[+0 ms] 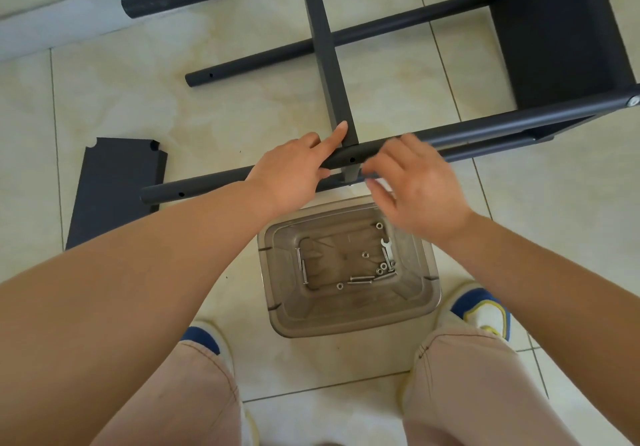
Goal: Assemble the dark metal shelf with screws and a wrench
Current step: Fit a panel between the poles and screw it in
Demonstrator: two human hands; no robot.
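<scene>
The dark metal shelf frame (485, 126) lies on its side on the tiled floor. A narrow middle panel (329, 64) crosses between its tubes, and a wide end panel (554, 29) sits at the right. My left hand (291, 175) grips the near tube (207, 184) just left of the joint, with the index finger stretched onto the middle panel's edge. My right hand (415, 185) is blurred, its fingers curled at the same joint beside an empty screw hole (352, 160). Whether it holds anything is unclear. A small wrench (387, 248) and loose screws (360, 281) lie in a bin.
The clear plastic bin (426, 293) stands on the floor between my feet, with nuts (382, 267) inside. A loose dark shelf panel (114, 182) lies flat at the left under the tube's end. A fitted bolt head (634, 100) shows at the far right. A pale wall base runs along the upper left.
</scene>
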